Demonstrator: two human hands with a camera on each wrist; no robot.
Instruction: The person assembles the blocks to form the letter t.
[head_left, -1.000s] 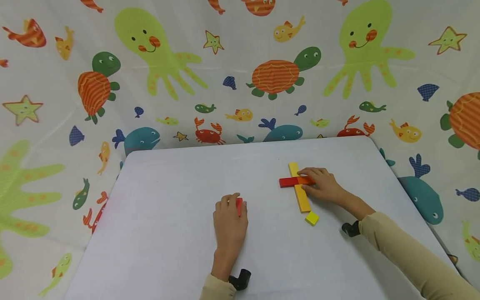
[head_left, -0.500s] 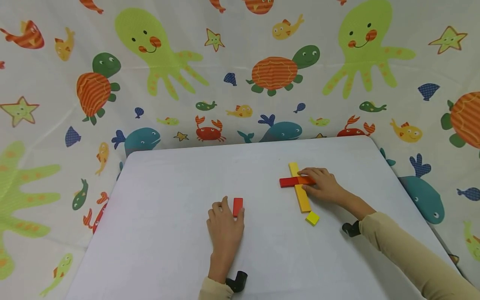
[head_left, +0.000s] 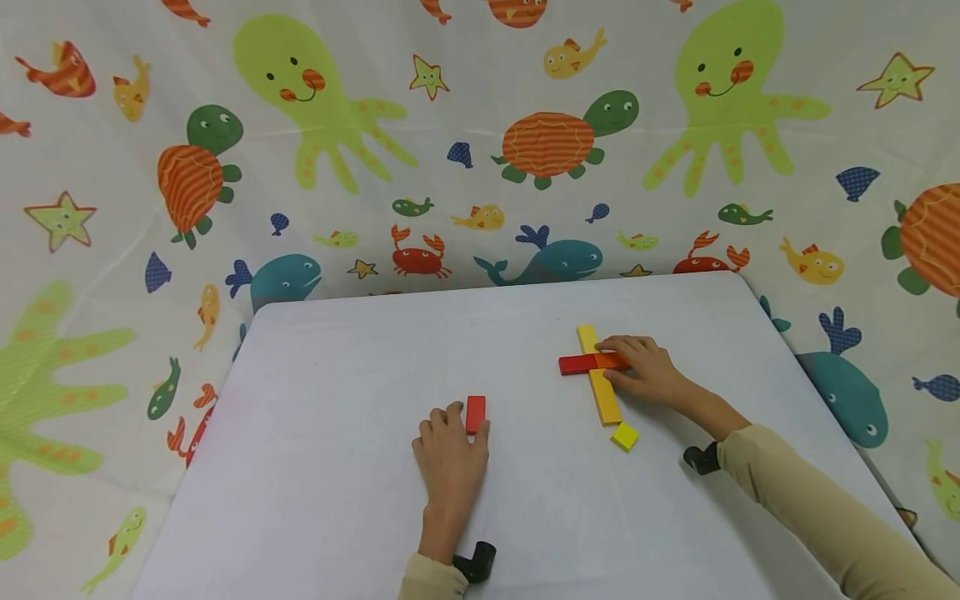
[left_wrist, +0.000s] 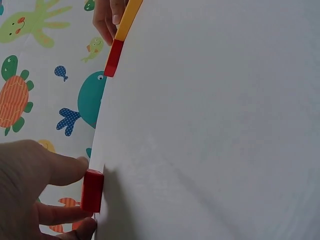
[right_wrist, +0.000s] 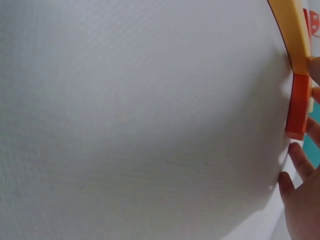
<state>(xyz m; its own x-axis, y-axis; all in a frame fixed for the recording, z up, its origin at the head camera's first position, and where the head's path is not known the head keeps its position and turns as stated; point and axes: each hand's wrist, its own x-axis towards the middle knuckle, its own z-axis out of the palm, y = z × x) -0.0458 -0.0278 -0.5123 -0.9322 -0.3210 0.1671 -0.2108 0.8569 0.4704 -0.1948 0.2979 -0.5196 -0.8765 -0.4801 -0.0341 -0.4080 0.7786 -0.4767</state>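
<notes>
My left hand (head_left: 452, 450) lies just left of a small red rectangular block (head_left: 476, 414). In the left wrist view its thumb and fingers stand about the red block (left_wrist: 92, 191) on opposite sides. A gap shows between index finger and block in the head view. Over on the right, my right hand (head_left: 651, 371) holds an orange block (head_left: 613, 361) between thumb and index finger. That block meets a red block (head_left: 576, 364) end to end, forming a crossbar with the yellow blocks (head_left: 604, 398). The right wrist view shows the orange block (right_wrist: 298, 107) beside the fingertips.
A small yellow cube (head_left: 624, 437) sits turned at an angle by the near end of the yellow blocks. Everything is on a white table (head_left: 337, 400). Behind and beside it hangs a cloth (head_left: 465, 100) printed with sea animals.
The left hand has loosened from the red block and drawn slightly left, uncovering it; its index finger reached out, then bent back. The right hand and its blocks have stayed put.
</notes>
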